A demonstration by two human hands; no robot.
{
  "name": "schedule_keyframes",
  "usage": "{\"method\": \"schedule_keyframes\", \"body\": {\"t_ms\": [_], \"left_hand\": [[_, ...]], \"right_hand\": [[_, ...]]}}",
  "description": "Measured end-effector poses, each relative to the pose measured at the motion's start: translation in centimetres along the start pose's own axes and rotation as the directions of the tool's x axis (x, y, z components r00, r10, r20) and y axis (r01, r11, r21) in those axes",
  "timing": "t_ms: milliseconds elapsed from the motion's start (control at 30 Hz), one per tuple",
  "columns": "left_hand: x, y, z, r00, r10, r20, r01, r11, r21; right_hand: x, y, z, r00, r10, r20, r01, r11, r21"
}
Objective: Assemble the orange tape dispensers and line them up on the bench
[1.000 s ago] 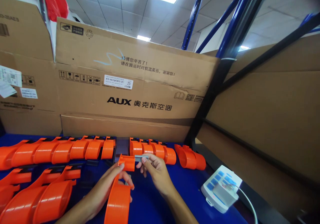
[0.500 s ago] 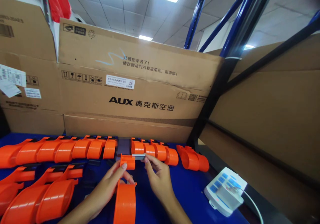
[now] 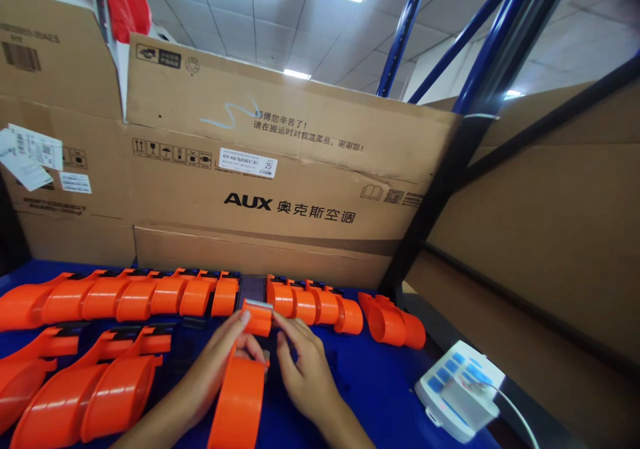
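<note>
My left hand (image 3: 223, 352) is closed round the upper part of an orange plastic piece (image 3: 239, 402), whose wide curved band hangs below the fingers. A grey strip (image 3: 259, 304) lies along the top edge of this piece. My right hand (image 3: 303, 355) has its index fingertip against the right end of the piece, by the strip. Its thumb is apart from the index finger, and nothing shows between them. The other fingers of my right hand are curled, and the palm is hidden.
Several similar orange pieces (image 3: 137, 300) with black parts stand in rows on the blue surface (image 3: 380, 382). A white device with blue buttons (image 3: 460, 389) and a cable is at the right. Cardboard (image 3: 280, 235) stands behind, beside a dark rack post (image 3: 430, 202).
The grey strip has moved left, from sticking out at the right to lying along the orange piece. My right hand's pinch on it has opened. The view has shifted slightly.
</note>
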State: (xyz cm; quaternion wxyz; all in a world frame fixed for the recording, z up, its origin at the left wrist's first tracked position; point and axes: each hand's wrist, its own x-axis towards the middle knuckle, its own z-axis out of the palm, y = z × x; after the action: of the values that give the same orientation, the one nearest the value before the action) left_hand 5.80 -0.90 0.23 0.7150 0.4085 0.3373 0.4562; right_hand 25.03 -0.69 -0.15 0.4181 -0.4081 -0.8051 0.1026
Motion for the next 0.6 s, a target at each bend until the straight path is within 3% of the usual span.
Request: {"method": "schedule_keyframes", "body": {"t_ms": [133, 233, 400, 600], "left_hand": [[0.4, 2.4, -2.3, 0.998, -0.054, 0.021, 0.056, 0.990, -0.129], [0.5, 3.3, -3.5, 0.999, -0.046, 0.010, 0.047, 0.978, -0.204], [0.4, 2.7, -2.9, 1.000, 0.003, 0.006, -0.001, 0.971, -0.241], [0.7, 1.6, -2.0, 1.000, 0.003, 0.011, -0.001, 0.979, -0.204]], "right_hand": [[0.9, -1.0, 0.7, 0.962, -0.033, 0.271, 0.097, 0.970, -0.224], [1.6, -1.8, 1.6, 0.923, -0.014, 0.385, 0.163, 0.920, -0.357], [2.7, -1.7, 4.0, 0.922, -0.035, 0.385, 0.220, 0.866, -0.448], [2.9, -0.5, 5.4, 0.941, -0.017, 0.337, 0.178, 0.873, -0.453]]}}
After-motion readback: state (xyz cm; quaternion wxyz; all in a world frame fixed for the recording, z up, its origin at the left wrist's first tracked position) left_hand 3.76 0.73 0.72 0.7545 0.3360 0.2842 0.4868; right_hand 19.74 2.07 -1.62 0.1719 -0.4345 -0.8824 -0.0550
